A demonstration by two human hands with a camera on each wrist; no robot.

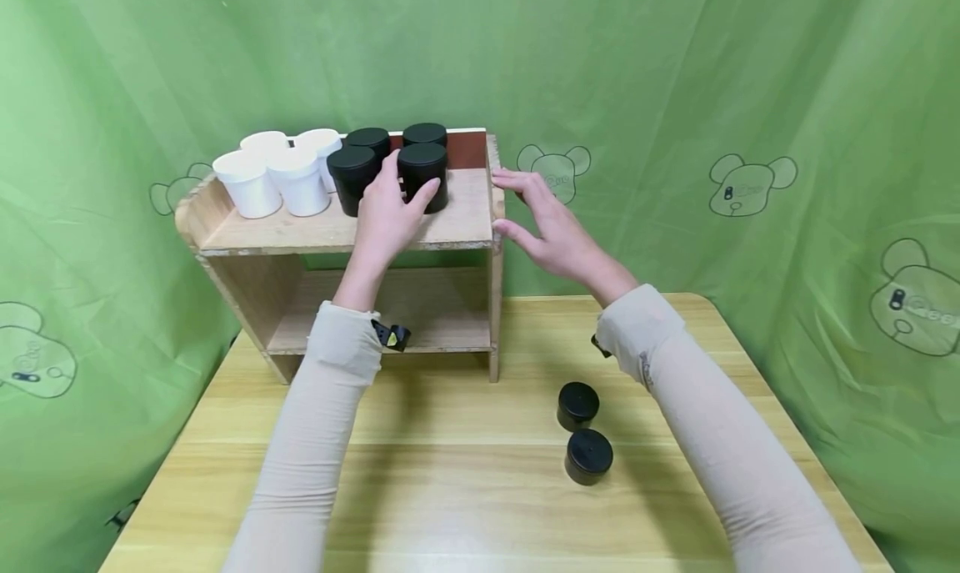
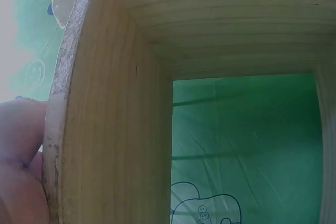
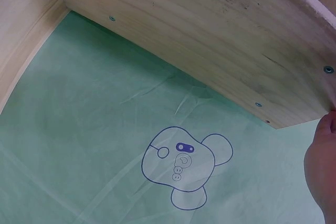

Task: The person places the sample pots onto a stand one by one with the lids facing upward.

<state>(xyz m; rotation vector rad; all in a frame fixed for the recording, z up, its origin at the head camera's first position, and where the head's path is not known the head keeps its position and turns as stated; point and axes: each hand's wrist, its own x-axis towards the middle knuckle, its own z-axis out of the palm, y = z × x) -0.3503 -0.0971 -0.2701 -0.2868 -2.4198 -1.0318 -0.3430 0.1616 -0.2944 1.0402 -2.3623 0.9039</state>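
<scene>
My left hand [image 1: 392, 204] reaches over the upper board of a wooden shelf [image 1: 465, 223]. Its fingers extend between two front black jars; the thumb lies across the lower front of the right one [image 1: 423, 160]. The left black jar [image 1: 349, 168] stands beside the fingers. In the left wrist view, part of the left hand [image 2: 21, 163] shows beyond the board's edge. My right hand [image 1: 551, 227] rests straight fingertips against the shelf's right side panel [image 3: 210, 40], thumb at its front edge. Part of the right hand [image 3: 321, 166] appears at the right wrist view's edge.
Several white jars [image 1: 251, 191] stand at the left of the upper board, with more black jars [image 1: 425, 131] behind the front pair. Two short black containers [image 1: 588, 454] sit on the wooden table [image 1: 465, 490] at right. A green curtain [image 1: 637, 72] hangs behind the shelf.
</scene>
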